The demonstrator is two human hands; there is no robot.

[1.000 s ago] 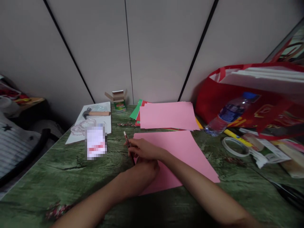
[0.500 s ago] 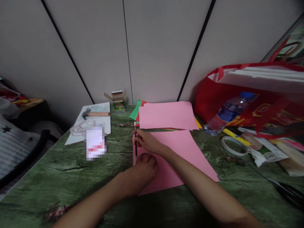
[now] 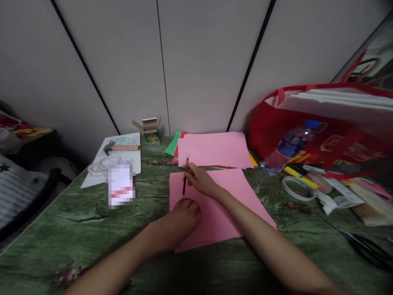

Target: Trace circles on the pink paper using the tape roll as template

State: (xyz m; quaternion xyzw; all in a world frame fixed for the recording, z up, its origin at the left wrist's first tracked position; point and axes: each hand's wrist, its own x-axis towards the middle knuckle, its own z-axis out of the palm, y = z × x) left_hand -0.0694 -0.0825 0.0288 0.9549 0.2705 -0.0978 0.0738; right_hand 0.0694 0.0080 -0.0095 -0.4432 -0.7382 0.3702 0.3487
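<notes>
My right hand [image 3: 199, 179] pinches a dark pencil [image 3: 184, 183] with a pale upper end, held nearly upright, its tip close to the fingers of my left hand. Under both hands lies a stack of pink paper [image 3: 225, 205] on the table. My left hand [image 3: 186, 215] is curled down on the stack's left part, fingers bent. A thin curved edge shows at its fingertips; the rest of that thing is hidden beneath the palm. Behind is a second pink stack [image 3: 215, 149], with green and red sheets [image 3: 172, 143] sticking out at its left.
On the left, a hammer [image 3: 123, 148] and clear beads [image 3: 102, 166] lie on a white board, with a blurred-out card [image 3: 121, 184] beside them. A small green box [image 3: 151, 137] stands behind. At right are a bottle [image 3: 288, 145], red bag [image 3: 260, 123], tape roll [image 3: 297, 197] and scissors [image 3: 365, 250].
My right hand has moved the pencil slightly right around the far side of my left hand's fingers. My left hand stays in place on the paper. The view has shifted a little.
</notes>
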